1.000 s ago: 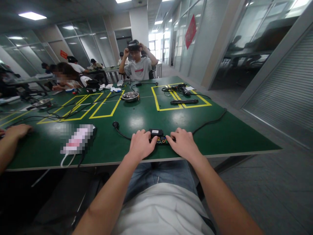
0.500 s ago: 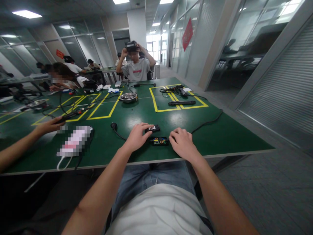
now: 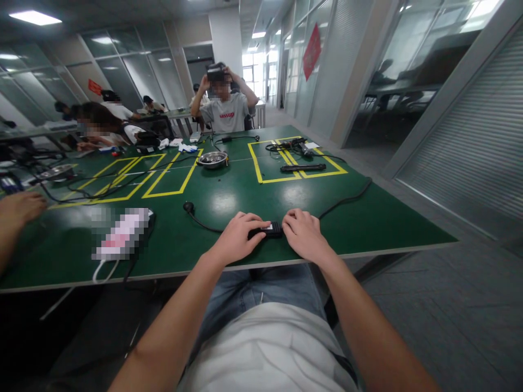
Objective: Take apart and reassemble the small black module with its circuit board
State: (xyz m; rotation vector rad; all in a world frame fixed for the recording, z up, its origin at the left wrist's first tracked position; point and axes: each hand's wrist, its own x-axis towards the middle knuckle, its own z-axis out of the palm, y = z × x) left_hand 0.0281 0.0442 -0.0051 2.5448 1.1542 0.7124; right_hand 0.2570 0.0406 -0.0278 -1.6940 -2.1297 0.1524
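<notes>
A black cover (image 3: 274,229) with a white label lies over the small cable box near the table's front edge, and the circuit parts are hidden beneath it. My left hand (image 3: 242,236) grips the cover from the left, thumb and fingers on either side of the label. At the box's right end, my right hand (image 3: 303,233) has its fingers curled down; what they hold, if anything, is hidden. A black cable (image 3: 204,225) runs out to the left to a round plug (image 3: 188,207), and another (image 3: 345,204) leads off to the right.
On the green table (image 3: 408,223) are a metal bowl (image 3: 213,159), a black bar (image 3: 303,167), coiled cables (image 3: 286,145) and yellow tape outlines. A pouch (image 3: 125,234) lies to the left, near another person's hand (image 3: 24,207). Someone in a headset (image 3: 216,72) sits opposite.
My left hand has brought the black cover nearer and to the right, onto the open box, hiding the circuit parts. The other person's hand has moved left, away from the pouch.
</notes>
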